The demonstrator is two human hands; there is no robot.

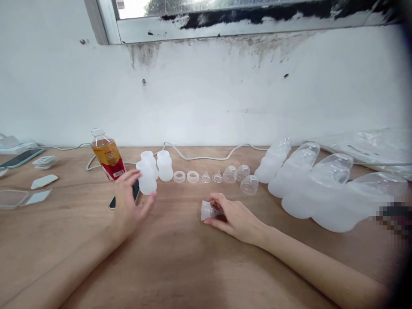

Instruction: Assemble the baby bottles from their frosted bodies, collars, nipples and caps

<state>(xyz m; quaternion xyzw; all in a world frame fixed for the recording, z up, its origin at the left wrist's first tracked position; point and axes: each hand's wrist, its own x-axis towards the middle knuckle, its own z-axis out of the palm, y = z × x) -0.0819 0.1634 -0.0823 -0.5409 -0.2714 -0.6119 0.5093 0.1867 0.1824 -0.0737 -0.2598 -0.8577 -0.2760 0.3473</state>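
Observation:
My left hand [130, 201] is at the nearest of several frosted white baby bottles [147, 180], thumb and fingers spread on either side of it. Whether the fingertips touch that bottle I cannot tell. In my right hand [233, 214], low over the middle of the table, is a clear baby-bottle nipple in a translucent collar ring [206, 210], turned on its side with the ring facing left. Beyond the hands stand a row of collar rings [192, 177], clear nipples [217, 177] and clear dome caps [229, 174].
Several frosted bottles with clear caps [334, 193] crowd the right side. A drink bottle [107, 154] stands at left, with a dark phone [112, 203] beside my left hand. A white cable [206, 158] runs along the wall. Small plastic cases [38, 197] lie far left.

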